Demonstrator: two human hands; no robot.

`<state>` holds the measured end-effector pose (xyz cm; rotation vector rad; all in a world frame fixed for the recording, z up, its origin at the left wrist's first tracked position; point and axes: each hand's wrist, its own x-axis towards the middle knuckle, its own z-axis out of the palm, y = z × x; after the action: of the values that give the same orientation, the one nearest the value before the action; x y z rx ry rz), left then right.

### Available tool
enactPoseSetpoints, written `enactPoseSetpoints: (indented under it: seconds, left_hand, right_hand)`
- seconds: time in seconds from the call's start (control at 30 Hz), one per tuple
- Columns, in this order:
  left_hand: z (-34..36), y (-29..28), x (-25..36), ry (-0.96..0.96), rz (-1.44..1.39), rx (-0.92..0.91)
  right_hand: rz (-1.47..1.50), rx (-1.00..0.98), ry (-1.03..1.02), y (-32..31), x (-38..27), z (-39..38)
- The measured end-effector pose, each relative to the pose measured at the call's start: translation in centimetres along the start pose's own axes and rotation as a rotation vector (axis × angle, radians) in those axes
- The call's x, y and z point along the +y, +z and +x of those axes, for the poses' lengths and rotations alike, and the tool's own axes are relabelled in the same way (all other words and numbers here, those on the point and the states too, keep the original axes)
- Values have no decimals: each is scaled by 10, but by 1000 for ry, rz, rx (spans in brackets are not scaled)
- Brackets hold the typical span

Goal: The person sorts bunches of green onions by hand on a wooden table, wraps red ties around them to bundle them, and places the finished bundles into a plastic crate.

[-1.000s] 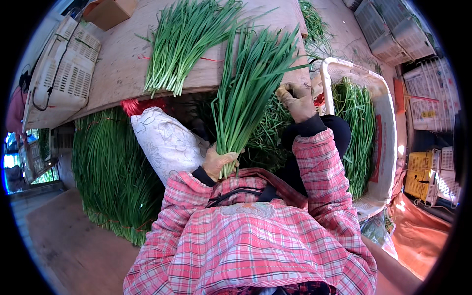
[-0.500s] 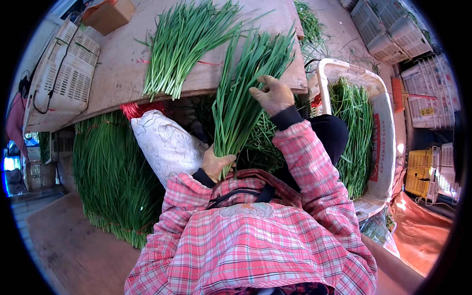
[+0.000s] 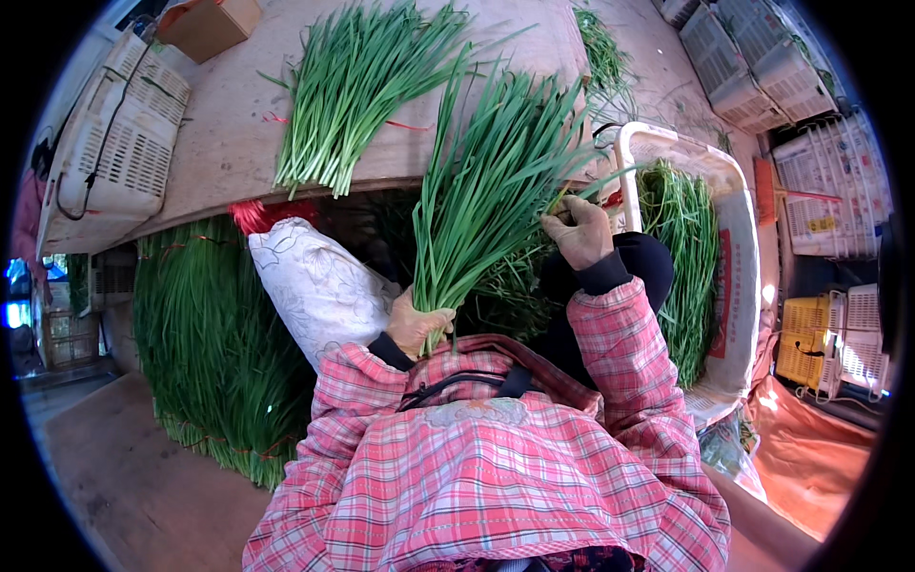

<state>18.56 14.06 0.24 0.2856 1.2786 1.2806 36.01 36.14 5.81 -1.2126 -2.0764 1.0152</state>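
Note:
A fanned bunch of garlic chives (image 3: pixel 486 181) stands over my lap, its leaf tips spreading up past the table edge. My left hand (image 3: pixel 415 322) is closed round the pale stem ends at the bottom. Out to the right of the bunch, my right hand (image 3: pixel 581 232) has its thumb and fingers pinched on a thin, yellowish chive leaf (image 3: pixel 556 201). On the wooden table (image 3: pixel 229 119) ahead lies another pile of chives (image 3: pixel 357 95), white ends toward me, with a red tie (image 3: pixel 405 125) showing beside it.
At my right stands a white plastic basket (image 3: pixel 746 210) of loose chives. Tied chive bundles (image 3: pixel 224 334) are stacked at my left, near a white patterned cloth (image 3: pixel 319 286) and red ties (image 3: pixel 272 215). Crates (image 3: pixel 129 124) stand far left; more crates (image 3: pixel 753 67) line the right side.
My right hand has moved right and down from the upper leaves to beside the bunch, now pinching a leaf. The bunch has fanned wider to the right. My left hand keeps its grip.

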Motion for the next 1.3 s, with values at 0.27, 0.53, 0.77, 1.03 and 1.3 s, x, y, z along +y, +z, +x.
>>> enactPoseSetpoints:
  seconds: [0.27,0.53,0.77,1.03,1.3]
  left_hand:
    - [-7,-8,8,-9,43,-27]
    - [-18,-6,16,79,152,50]
    - [-26,-7,20,99,191,69]
    - [-31,-13,12,108,127,68]
    - [-30,-12,14,119,194,93]
  right_hand:
    - [-522,40,83,-53,20,1]
    - [-265,163,-383,-31,-39,34]
    - [-480,-7,-627,16,-38,95]
    - [-408,90,-412,2,-27,87]
    - [-470,-119,-597,16,-39,82]
